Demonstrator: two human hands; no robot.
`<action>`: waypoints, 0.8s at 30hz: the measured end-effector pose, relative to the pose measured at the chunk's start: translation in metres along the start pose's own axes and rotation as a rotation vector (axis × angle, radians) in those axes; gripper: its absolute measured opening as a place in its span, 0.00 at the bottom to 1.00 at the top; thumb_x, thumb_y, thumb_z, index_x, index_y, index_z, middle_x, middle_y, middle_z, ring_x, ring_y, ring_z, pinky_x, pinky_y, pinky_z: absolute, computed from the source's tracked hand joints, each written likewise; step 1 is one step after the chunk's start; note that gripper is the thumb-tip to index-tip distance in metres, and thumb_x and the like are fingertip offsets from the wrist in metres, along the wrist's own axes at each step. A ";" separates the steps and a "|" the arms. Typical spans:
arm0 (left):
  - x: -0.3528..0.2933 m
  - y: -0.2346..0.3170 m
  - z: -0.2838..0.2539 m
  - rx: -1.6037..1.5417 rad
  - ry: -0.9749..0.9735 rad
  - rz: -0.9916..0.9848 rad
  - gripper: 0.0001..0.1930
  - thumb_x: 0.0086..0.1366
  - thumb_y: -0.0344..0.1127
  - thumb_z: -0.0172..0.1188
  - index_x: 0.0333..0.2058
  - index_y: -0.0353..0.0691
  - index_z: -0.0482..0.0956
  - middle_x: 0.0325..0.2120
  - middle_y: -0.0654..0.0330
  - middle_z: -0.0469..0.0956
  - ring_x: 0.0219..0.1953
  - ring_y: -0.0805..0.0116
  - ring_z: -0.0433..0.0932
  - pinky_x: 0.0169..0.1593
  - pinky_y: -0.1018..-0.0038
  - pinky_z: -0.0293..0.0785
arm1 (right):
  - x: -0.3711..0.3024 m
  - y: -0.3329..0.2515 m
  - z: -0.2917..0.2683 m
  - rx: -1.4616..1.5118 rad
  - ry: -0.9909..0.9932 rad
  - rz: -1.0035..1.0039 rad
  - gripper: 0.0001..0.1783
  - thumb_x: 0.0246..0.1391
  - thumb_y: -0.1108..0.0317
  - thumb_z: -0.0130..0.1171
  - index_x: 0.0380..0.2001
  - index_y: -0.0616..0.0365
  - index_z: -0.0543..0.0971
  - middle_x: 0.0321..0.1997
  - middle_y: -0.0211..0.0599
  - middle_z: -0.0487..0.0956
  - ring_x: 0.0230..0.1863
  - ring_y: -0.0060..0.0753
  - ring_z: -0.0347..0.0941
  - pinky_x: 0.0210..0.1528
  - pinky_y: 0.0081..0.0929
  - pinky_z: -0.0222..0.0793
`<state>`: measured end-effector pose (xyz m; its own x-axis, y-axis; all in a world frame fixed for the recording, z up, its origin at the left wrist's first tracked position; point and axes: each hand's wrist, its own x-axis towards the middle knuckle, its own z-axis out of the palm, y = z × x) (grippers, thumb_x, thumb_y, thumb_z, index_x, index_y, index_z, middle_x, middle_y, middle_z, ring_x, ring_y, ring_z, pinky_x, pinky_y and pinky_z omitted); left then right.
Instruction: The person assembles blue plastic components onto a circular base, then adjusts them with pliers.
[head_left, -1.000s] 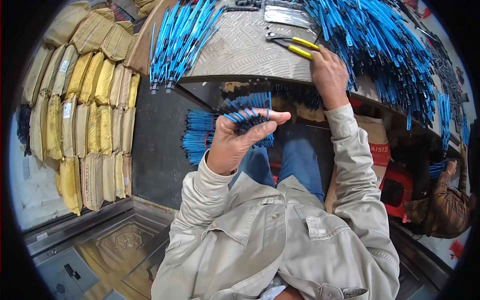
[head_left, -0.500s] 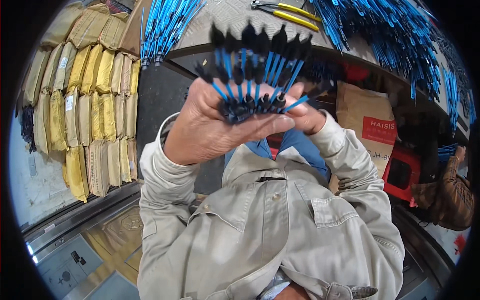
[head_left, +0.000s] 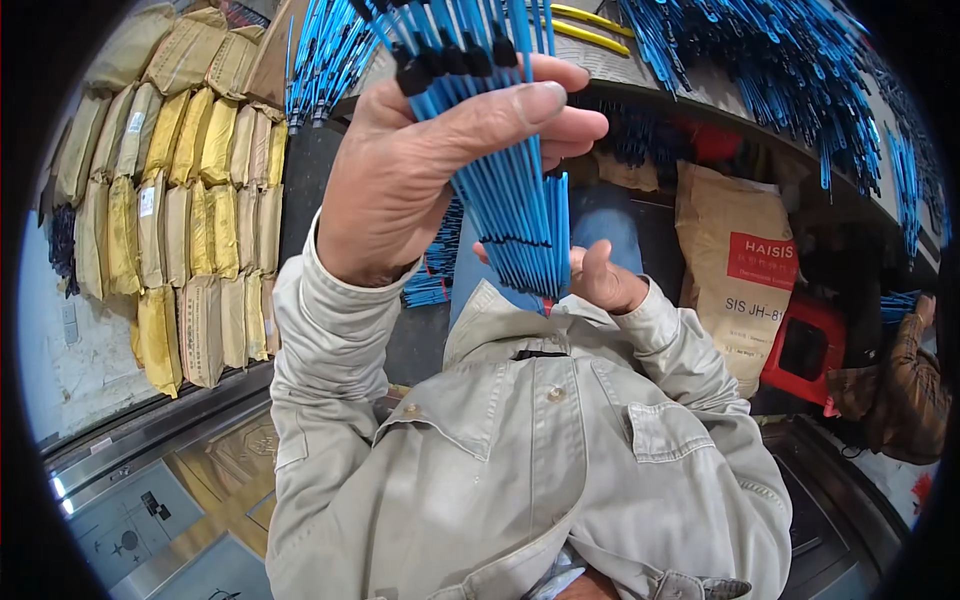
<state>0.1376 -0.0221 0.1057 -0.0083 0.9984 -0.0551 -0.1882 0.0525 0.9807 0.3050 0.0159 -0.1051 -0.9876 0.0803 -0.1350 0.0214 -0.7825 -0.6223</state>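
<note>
A bundle of thin blue plastic strips [head_left: 512, 215] with black sleeves hangs slanting in front of my chest. My left hand [head_left: 425, 170] is closed round its upper part, thumb across the front and fingers behind. A dark line crosses the strips near their gathered lower end, where a small red spot shows. Beside that lower end is my right hand [head_left: 612, 283], palm up, thumb raised apart. Its fingers lie stretched behind the strips, and one fingertip shows past their left side.
Yellow-handled pliers [head_left: 590, 38] lie on the bench, with heaped blue strips [head_left: 790, 80] to the right and another bunch [head_left: 325, 60] left. Wrapped packages [head_left: 190, 230] are stacked left. A brown sack [head_left: 715, 225] and red stool [head_left: 800, 345] stand right, near another person's sleeve [head_left: 905, 385].
The bundle has turned from black ends facing me to its length hanging down. My left hand has risen, and my right hand has moved down from the black ends to the lower end.
</note>
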 end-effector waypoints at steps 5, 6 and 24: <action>-0.019 -0.006 -0.019 0.244 -0.430 0.525 0.19 0.64 0.37 0.51 0.51 0.32 0.67 0.37 0.42 0.78 0.43 0.51 0.78 0.49 0.61 0.75 | 0.007 -0.047 0.020 -0.770 -0.189 -0.314 0.56 0.47 0.24 0.21 0.58 0.66 0.62 0.61 0.44 0.63 0.59 0.33 0.59 0.61 0.26 0.51; -0.023 -0.008 -0.026 0.257 -0.426 0.528 0.19 0.64 0.37 0.51 0.51 0.32 0.67 0.37 0.42 0.78 0.43 0.51 0.78 0.49 0.61 0.75 | 0.014 -0.059 0.033 -0.795 -0.179 -0.459 0.56 0.47 0.24 0.22 0.58 0.67 0.61 0.62 0.45 0.62 0.61 0.34 0.58 0.62 0.26 0.50; 0.063 -0.115 -0.097 0.251 -0.309 0.416 0.13 0.55 0.20 0.56 0.40 0.34 0.79 0.47 0.47 0.74 0.51 0.57 0.73 0.51 0.66 0.72 | 0.124 -0.207 -0.039 -0.501 0.384 -0.527 0.52 0.49 0.28 0.33 0.62 0.64 0.51 0.63 0.53 0.59 0.65 0.45 0.55 0.64 0.33 0.50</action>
<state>0.0631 0.0329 -0.0285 0.2626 0.8930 0.3655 0.0088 -0.3810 0.9245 0.1846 0.2120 -0.0233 -0.7675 0.6368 0.0738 -0.2738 -0.2215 -0.9359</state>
